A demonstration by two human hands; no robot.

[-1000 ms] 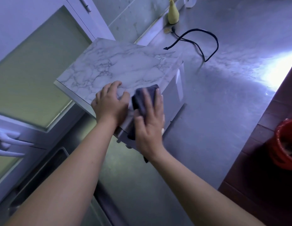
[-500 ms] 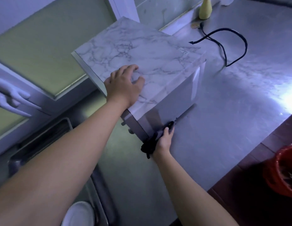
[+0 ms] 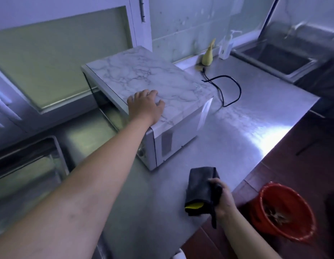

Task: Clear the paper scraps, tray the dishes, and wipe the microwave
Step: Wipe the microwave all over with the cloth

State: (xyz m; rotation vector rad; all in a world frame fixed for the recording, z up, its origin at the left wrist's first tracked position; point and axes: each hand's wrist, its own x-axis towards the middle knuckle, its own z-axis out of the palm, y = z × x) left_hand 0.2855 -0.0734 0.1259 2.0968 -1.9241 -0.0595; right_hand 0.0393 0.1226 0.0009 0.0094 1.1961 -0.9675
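Now my left hand [image 3: 145,107] lies flat on the microwave [image 3: 162,81] at twelve o'clock, bracing it; my right hand [image 3: 223,200] grips the cloth [image 3: 200,186] at five o'clock. I'd wipe with a clean fold, firm strokes.

no text, label or number can be read anywhere.

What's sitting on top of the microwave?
Only the left hand, resting on the microwave. The rest of its marbled top looks bare. The patch under the palm is hidden. The cloth is off it, held in the right hand.
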